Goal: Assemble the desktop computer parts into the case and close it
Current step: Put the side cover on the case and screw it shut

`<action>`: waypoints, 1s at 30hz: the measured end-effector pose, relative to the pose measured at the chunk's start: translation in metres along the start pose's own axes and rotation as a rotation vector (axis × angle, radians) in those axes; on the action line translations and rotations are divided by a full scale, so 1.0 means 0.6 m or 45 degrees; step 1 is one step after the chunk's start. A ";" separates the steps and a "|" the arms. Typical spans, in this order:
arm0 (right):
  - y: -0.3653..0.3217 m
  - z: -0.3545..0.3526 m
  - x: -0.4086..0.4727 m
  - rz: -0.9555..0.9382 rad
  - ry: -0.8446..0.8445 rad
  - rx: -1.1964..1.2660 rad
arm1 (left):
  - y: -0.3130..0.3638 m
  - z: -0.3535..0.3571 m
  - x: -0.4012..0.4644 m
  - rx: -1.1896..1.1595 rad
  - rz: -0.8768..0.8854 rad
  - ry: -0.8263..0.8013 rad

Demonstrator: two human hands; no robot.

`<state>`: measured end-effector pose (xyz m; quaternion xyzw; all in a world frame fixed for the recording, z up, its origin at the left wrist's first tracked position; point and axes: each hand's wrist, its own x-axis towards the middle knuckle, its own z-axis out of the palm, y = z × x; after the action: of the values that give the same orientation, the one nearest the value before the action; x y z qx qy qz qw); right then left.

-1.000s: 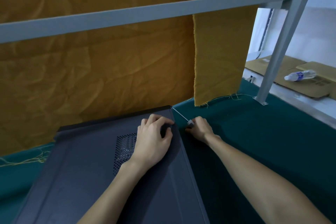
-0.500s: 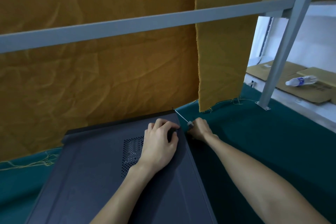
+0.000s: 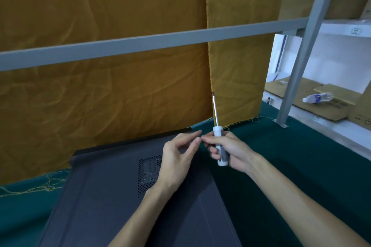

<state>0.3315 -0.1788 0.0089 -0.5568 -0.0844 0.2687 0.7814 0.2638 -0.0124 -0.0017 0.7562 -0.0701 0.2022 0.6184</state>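
Closed computer case (image 3: 124,202) lying flat on a green-covered table (image 3: 301,158), screwdriver raised above it.

The right hand (image 3: 230,151) grips the white-and-grey screwdriver (image 3: 218,142), shaft pointing to 12 o'clock. The left hand (image 3: 177,159) hovers over the case's far right corner, fingers loosely curled, fingertips meeting the right hand's; whether they pinch anything I cannot tell. Mustard cloth (image 3: 100,66) hangs behind a grey rail (image 3: 140,43). At 2 o'clock, a water bottle (image 3: 317,98) lies on flattened cardboard (image 3: 325,110).
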 end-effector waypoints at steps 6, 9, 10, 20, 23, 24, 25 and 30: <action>-0.001 0.063 -0.055 0.072 -0.105 0.203 | 0.042 -0.047 -0.026 -0.272 0.022 -0.105; 0.013 0.097 -0.074 0.053 0.007 -0.016 | 0.049 -0.080 -0.055 -0.164 0.009 -0.008; 0.019 0.108 -0.081 0.034 0.086 -0.198 | 0.048 -0.094 -0.065 -0.120 -0.012 0.050; 0.103 0.205 -0.124 -0.138 0.588 -1.609 | 0.031 -0.208 -0.176 -0.150 -0.409 0.200; 0.103 0.213 -0.135 -0.121 0.611 -1.576 | 0.045 -0.229 -0.196 -0.357 -0.527 0.165; 0.102 0.216 -0.140 -0.130 0.616 -1.571 | 0.050 -0.235 -0.202 -0.429 -0.554 0.155; 0.103 0.219 -0.147 -0.144 0.630 -1.557 | 0.056 -0.240 -0.208 -0.503 -0.585 0.144; 0.119 0.255 -0.210 -0.308 0.683 -1.282 | 0.081 -0.267 -0.240 -0.962 -0.725 0.087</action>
<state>0.1363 -0.1007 0.0205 -0.8947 -0.0637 -0.0461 0.4398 0.0805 0.1104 0.0104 0.4603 0.0917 0.0096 0.8830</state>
